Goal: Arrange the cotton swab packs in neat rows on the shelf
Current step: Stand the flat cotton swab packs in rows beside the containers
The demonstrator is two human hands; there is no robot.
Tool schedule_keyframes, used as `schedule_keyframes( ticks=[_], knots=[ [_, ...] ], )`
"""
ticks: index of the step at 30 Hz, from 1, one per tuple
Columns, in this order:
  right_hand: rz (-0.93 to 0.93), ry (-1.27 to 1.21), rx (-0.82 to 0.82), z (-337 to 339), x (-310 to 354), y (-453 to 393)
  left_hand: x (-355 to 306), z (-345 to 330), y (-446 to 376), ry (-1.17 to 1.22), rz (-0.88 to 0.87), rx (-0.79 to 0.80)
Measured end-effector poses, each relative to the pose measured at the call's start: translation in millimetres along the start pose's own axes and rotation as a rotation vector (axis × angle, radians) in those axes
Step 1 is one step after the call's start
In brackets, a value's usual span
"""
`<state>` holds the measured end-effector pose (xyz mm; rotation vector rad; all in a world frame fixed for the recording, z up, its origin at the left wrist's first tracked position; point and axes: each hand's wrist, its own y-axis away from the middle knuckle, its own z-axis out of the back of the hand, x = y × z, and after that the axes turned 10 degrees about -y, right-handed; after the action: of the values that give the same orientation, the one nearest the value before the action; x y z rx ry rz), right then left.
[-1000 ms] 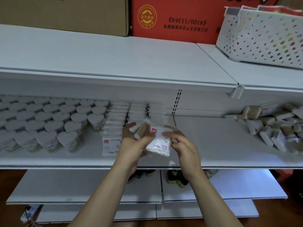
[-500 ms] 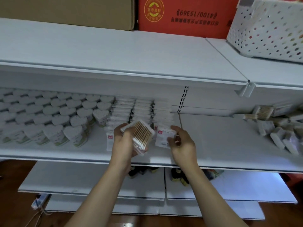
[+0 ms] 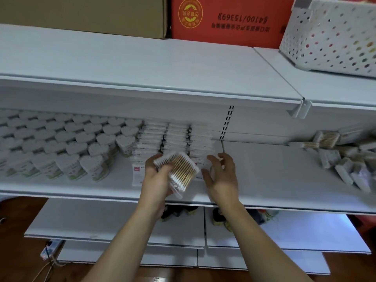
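My left hand holds a stack of flat cotton swab packs with wooden sticks and white tips, tilted over the front of the middle shelf. My right hand hovers just to their right, fingers spread and empty, in front of the rightmost of three rows of upright white swab packs. A pack with a red label stands at the front of the left row, partly hidden by my left hand.
Heart-shaped swab tubs fill the shelf's left part. A loose heap of swab packs lies at the far right. Above are a brown carton, a red carton and a dotted white basket. Lower shelves sit below.
My right hand has let go of the white pack at the front of the right row and opened. My left hand keeps its stack, turned a little more flat.
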<state>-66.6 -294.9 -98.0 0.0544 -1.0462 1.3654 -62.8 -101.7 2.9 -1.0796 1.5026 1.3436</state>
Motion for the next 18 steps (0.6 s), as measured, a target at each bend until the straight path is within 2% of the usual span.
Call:
schedule_keyframes(
  ticks=[2,4,7,10,13,15,18],
  knots=[
    [-0.008,-0.004,-0.075,8,8,2,1,-5,1,-0.005,-0.014,0.009],
    [-0.154,-0.138,-0.125,22,24,5,3,-12,1,-0.024,-0.041,0.010],
    [-0.430,-0.511,0.070,46,53,10,6,-26,1,-0.034,-0.078,0.020],
    [-0.480,-0.602,0.195,59,64,14,8,-38,3,-0.020,-0.101,0.050],
    [-0.568,-0.737,0.057,69,63,13,8,-47,6,-0.044,-0.123,0.008],
    [-0.540,-0.738,-0.093,78,61,13,6,-51,8,-0.007,-0.103,-0.019],
    [-0.254,-0.491,-0.178,87,58,17,4,-55,13,0.093,-0.009,0.077]
  ],
)
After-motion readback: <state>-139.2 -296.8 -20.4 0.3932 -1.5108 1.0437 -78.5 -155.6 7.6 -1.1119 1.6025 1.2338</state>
